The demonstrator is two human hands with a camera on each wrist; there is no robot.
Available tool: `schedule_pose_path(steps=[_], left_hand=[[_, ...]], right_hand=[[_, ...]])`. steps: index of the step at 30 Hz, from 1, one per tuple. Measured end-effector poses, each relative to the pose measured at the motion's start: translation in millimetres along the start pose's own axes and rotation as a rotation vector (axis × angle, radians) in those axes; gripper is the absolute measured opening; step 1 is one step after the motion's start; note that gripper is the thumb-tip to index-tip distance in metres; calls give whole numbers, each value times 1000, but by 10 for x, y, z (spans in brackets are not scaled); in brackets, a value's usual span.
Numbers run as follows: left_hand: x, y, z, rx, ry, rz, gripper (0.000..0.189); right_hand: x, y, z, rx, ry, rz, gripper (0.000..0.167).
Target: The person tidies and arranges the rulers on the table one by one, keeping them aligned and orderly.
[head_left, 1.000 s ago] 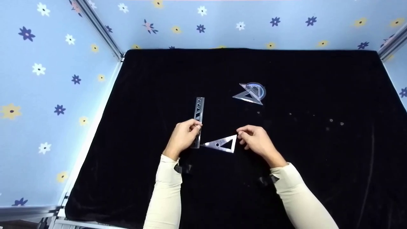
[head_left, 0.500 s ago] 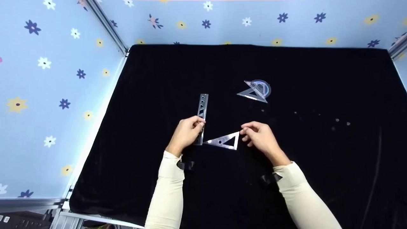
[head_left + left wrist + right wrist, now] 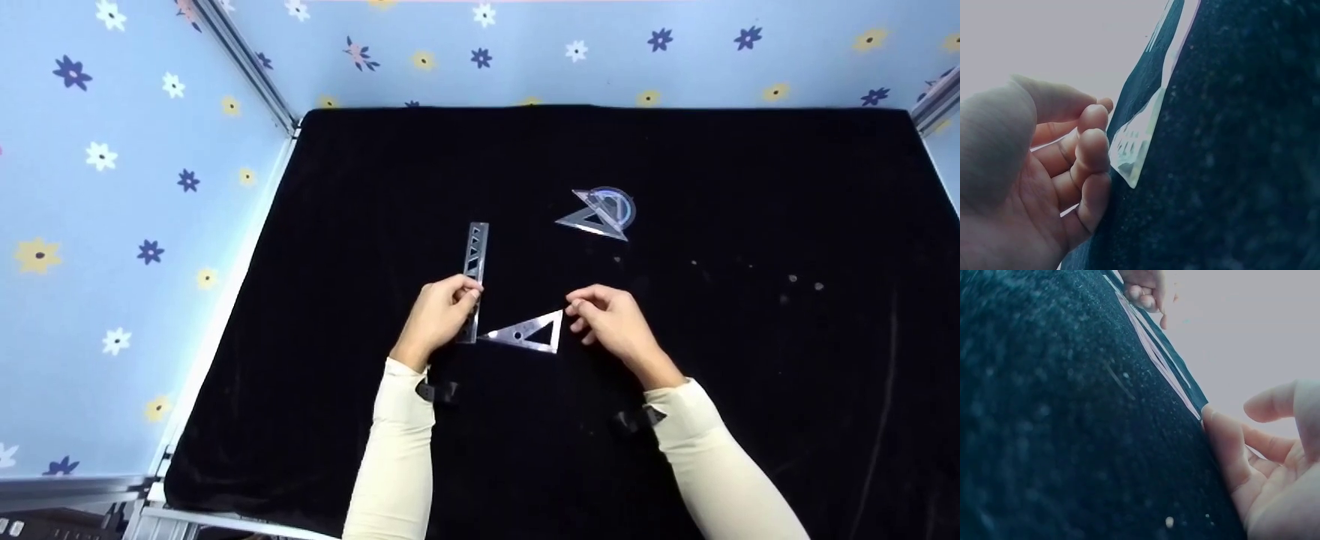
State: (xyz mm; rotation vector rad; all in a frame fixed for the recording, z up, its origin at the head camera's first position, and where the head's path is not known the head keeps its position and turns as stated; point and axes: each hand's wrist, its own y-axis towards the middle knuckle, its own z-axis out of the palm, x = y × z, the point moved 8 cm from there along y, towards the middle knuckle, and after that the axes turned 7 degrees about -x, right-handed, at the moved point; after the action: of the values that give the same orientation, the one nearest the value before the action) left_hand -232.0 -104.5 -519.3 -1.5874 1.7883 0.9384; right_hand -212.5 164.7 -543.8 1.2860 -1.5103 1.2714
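Left hand (image 3: 441, 311) is over the ruler (image 3: 481, 255), fingers curled, thumb close to the index; can't tell whether it pinches the ruler or just presses it. Right hand (image 3: 611, 319) has thumb and index apart, nothing gripped, index fingertip at the outer corner of the set square (image 3: 531, 328).

Set square lies between the hands, its sharp tip at the ruler's near end; touching or just beside, can't tell. Both look flat on the black cloth (image 3: 375, 225). Beyond the hands, nearer the right: protractor (image 3: 630, 210) overlapping a second set square (image 3: 576, 223).

Step in hand, my read: positioning set square against ruler. Next move calls for a steady left hand and a light right fingertip on that corner; thin plastic probably slides easily.
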Motion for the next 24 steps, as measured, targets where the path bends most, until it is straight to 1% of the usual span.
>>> schedule_pose_path(steps=[5, 10, 15, 18, 24], left_hand=[[45, -39, -17, -15, -8, -17, 17], [85, -73, 14, 10, 0, -40, 17], [84, -50, 7, -5, 34, -53, 17], [74, -28, 18, -3, 45, -54, 17], [30, 23, 44, 0, 37, -36, 16]], right_hand=[[-25, -11, 31, 29, 46, 21, 25], [-76, -38, 30, 40, 71, 50, 25], [-55, -15, 25, 53, 86, 37, 26], [-49, -10, 9, 57, 85, 41, 26], [-19, 0, -43, 47, 79, 28, 26]])
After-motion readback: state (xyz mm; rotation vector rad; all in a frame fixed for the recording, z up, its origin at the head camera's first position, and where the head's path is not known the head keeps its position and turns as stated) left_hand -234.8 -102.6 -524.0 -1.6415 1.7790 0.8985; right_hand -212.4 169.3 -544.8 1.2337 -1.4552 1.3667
